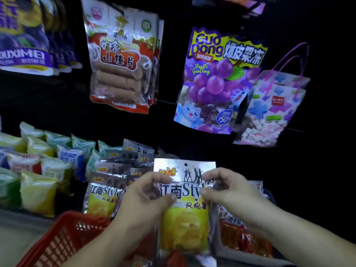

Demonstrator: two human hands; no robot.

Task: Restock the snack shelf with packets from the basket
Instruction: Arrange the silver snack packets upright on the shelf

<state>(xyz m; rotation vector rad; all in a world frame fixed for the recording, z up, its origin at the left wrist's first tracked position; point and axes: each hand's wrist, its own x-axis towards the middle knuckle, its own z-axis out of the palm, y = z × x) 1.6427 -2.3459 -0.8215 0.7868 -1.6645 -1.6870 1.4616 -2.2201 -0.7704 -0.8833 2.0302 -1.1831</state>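
A silver and yellow chip packet [183, 226] is held upright in front of me, above the red basket [63, 239]. My left hand [142, 201] pinches its left edge between thumb and fingers. My right hand [225, 191] pinches its right edge near the top. Just to the left, a stack of matching chip packets [107, 189] lies on the shelf. The basket's contents are mostly hidden behind my arms and the packet.
Green and yellow small packets [38, 170] fill the shelf at left. Red packets [244, 237] lie at the lower right. Hanging above are a hawthorn packet [119, 60], a purple grape jelly bag [217, 79], a marshmallow bag [273, 112] and purple bags [25, 35].
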